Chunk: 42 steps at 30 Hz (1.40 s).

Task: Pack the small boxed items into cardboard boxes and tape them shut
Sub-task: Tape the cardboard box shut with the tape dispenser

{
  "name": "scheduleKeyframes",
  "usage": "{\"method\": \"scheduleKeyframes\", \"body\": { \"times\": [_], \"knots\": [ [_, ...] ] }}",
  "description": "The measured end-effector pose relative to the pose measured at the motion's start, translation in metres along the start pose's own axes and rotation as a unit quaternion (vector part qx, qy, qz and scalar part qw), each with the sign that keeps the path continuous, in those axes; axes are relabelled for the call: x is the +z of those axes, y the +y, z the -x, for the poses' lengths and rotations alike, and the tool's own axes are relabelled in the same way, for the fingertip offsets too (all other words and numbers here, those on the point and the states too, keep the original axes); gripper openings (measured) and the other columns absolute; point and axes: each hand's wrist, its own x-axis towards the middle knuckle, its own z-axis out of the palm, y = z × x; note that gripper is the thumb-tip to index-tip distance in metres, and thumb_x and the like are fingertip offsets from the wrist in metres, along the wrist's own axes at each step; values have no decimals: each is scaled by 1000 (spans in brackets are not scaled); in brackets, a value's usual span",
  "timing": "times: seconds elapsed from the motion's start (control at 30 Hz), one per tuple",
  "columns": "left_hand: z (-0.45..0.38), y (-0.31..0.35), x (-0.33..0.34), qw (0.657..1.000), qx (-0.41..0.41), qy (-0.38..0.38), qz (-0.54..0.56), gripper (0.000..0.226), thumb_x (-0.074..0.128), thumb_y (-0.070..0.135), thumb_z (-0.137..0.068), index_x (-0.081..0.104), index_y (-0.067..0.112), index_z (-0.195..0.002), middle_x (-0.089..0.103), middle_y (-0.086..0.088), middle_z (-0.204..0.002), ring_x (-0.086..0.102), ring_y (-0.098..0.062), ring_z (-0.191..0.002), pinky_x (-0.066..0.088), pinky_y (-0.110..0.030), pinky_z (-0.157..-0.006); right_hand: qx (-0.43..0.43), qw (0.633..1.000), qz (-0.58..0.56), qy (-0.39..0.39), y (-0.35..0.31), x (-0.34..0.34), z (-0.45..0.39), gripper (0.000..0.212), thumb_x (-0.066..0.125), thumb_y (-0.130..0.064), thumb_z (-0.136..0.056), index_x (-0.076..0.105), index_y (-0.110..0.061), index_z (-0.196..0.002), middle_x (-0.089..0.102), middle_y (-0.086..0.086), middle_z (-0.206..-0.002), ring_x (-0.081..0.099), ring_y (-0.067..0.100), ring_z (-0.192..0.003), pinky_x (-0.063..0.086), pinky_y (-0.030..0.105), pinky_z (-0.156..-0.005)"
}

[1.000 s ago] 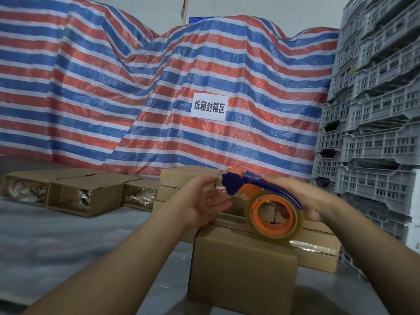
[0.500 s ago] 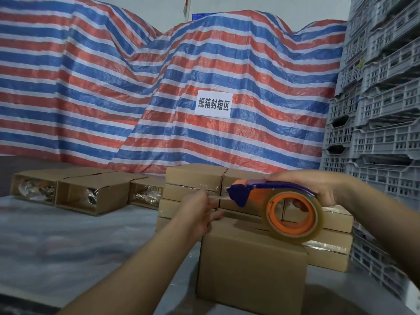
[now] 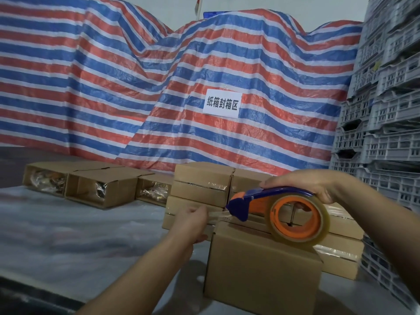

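- Left hand [image 3: 193, 220] grip: fingers pinch the free tape end [image 3: 217, 215], pulled just clear of the cutter.
- Right hand [image 3: 302, 185] grip: curled over the tape dispenser [image 3: 279, 210], which hangs just above the box.
- Closed cardboard box [image 3: 261, 269] sits on the surface [image 3: 79, 235], nearest of all, seam untaped.
- Risk: slack tape may fold onto itself or land off-seam.
- Taped boxes [image 3: 202, 185] stacked behind.

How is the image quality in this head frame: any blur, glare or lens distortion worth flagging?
Head view: dim, flat light, no hard shadows; the crate stack bows at the right edge from the wide lens; the left hand is slightly motion-soft; faint sheen on the tape roll and the plastic table cover; the sign reads sharp.
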Motion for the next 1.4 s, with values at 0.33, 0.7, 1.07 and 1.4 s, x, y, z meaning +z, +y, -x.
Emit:
{"method": "scheduleKeyframes", "body": {
  "times": [0.33,0.7,1.07,1.4],
  "knots": [
    [6,-22,-4,999,27,-12,-34,22,51,21,-98,50,23,-77,51,-1,-77,49,-14,-72,42,-29,-68,28,999,25,20,-4,1,-9,63,71,-48,-79,58,-5,-122,72,12,-85,69,18,-67,56,25,-61],
    [4,-35,3,997,-21,-54,-56,21,51,32,-98,59,24,-80,59,2,-85,51,-13,-79,42,-27,-65,61,998,-3,14,-8,6,-10,60,73,-43,-77,60,-2,-119,69,10,-77,65,18,-60,56,26,-56],
    [-3,-41,-5,976,-26,-82,-199,33,44,47,-100,58,17,-98,53,4,-85,48,-9,-76,36,-24,-60,52,999,-5,9,-9,7,-8,60,70,-42,-85,57,-4,-129,68,13,-89,65,19,-69,56,27,-64],
    [-13,-9,2,979,-23,-150,-137,35,50,53,-93,55,22,-79,47,4,-66,38,-10,-57,32,-22,-52,63,998,-15,5,-10,8,-7,65,71,-42,-80,54,-4,-130,68,9,-77,64,16,-57,54,23,-52]
  ]
}}
